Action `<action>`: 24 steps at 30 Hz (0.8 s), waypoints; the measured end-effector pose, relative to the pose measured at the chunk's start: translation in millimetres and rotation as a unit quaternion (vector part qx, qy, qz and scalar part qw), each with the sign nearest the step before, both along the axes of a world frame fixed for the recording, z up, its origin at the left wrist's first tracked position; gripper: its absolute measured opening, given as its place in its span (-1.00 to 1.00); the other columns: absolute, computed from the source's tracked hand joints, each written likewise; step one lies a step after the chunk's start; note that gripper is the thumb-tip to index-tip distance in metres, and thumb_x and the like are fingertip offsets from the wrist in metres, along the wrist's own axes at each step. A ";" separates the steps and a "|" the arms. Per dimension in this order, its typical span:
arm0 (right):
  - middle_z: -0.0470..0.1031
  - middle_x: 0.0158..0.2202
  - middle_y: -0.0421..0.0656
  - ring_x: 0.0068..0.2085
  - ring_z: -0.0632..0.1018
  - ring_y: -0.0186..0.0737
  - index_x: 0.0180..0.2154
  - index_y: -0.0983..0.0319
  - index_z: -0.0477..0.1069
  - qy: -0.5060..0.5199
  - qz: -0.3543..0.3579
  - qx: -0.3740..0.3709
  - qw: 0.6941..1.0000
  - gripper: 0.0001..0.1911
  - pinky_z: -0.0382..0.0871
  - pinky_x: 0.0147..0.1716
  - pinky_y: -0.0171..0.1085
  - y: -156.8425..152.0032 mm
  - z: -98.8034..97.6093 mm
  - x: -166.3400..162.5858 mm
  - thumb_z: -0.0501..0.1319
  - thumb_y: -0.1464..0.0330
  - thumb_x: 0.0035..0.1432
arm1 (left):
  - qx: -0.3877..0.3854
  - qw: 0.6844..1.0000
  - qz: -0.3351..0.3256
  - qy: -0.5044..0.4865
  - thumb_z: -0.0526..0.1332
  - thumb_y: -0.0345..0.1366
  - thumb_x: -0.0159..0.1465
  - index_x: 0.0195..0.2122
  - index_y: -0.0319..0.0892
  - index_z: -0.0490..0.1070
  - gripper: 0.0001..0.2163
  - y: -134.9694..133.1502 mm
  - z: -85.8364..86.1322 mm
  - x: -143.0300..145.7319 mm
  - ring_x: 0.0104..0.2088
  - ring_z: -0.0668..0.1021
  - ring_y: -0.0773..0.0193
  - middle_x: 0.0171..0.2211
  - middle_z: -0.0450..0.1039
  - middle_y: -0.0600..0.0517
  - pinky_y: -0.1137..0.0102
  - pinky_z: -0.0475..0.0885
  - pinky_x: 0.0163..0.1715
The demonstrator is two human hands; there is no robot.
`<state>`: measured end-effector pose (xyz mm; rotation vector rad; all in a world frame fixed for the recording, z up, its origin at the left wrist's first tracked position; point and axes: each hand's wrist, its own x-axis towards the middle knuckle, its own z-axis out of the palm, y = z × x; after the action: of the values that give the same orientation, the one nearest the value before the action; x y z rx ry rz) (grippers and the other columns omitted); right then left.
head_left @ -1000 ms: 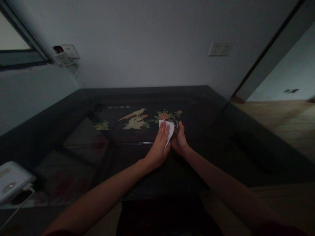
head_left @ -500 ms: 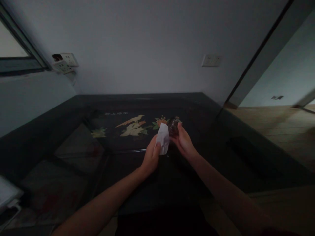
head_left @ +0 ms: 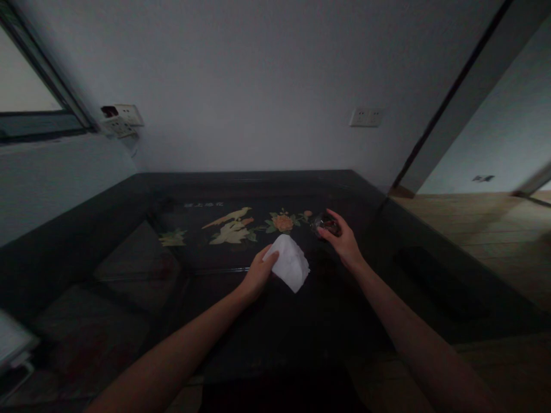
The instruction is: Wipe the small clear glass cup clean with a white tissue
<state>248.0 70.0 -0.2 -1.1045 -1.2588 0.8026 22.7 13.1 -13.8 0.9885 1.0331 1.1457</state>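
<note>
Over the table (head_left: 267, 330), left fingers (head_left: 269, 261) pinching tissue (head_left: 290, 264) have drawn apart from right fingers (head_left: 338, 219) gripping a dark object (head_left: 322, 222).

sheet (head_left: 289, 264) papery, matt; held object (head_left: 319, 223) shiny; tabletop (head_left: 275, 321) smooth, glossy

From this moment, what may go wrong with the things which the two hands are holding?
The shiny dark object could slip, as only the right hand grips it, and it might knock against the dark tabletop; whether the two already touch is hard to tell. The white sheet could slide away or tear, because the left hand seems to pinch it at one side while the rest spreads loose.
</note>
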 end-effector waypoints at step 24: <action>0.41 -0.11 -0.08 -0.08 0.45 -0.01 -0.07 0.15 0.40 -0.149 -0.026 0.021 0.988 -0.34 0.25 0.04 0.04 -0.6 -26.4 -5.8 0.45 0.17 -0.29 | 0.396 0.726 -0.070 0.558 0.12 -0.48 0.21 0.02 -0.09 0.40 -0.64 2.8 -5.0 -13.5 0.13 0.32 0.04 0.12 0.25 -0.11 0.04 0.31 0.08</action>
<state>242.2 69.4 -26.6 -1.2498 -1.4822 0.5823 9.2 15.9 -18.8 2.6075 1.3281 0.7747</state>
